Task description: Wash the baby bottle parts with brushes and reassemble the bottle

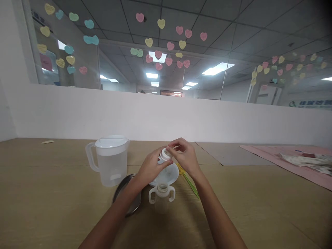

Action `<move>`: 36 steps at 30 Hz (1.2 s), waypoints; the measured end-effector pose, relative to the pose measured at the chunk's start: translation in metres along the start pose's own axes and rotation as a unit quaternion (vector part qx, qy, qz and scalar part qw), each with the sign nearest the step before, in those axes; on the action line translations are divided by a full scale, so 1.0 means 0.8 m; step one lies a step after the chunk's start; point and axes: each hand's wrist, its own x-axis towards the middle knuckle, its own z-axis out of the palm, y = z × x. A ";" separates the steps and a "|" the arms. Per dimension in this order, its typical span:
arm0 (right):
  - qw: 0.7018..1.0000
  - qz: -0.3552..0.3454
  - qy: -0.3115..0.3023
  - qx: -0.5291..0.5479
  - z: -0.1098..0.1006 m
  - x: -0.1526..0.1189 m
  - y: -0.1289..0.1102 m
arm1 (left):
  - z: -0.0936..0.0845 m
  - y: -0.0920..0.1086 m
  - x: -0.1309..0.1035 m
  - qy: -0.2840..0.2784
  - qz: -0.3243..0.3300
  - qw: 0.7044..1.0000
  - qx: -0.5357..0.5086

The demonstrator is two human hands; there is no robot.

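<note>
Forearms (220, 224) astride a two-handled bottle (162, 202), fingers (178, 141) on a white cap (165, 155)

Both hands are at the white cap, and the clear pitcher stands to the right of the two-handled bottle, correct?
No: the clear pitcher stands left of the two-handled bottle, as the head view shows. Left hand and right hand are at the white cap.

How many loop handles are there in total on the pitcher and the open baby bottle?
3. The lidded pitcher has one handle, at picture left; the open baby bottle has two, a left loop and a right loop. None seems hidden.
</note>
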 end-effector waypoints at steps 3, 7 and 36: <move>1.000 0.006 0.003 0.026 0.008 -0.006 -0.010 | -0.003 0.010 -0.002 0.049 0.018 0.999 -0.007; 0.980 0.100 -0.073 0.154 0.012 -0.007 -0.007 | -0.009 0.011 -0.008 0.134 0.074 0.987 0.053; 0.963 0.085 -0.121 -0.225 -0.037 0.010 0.069 | -0.096 -0.051 -0.001 0.164 -0.015 0.919 0.360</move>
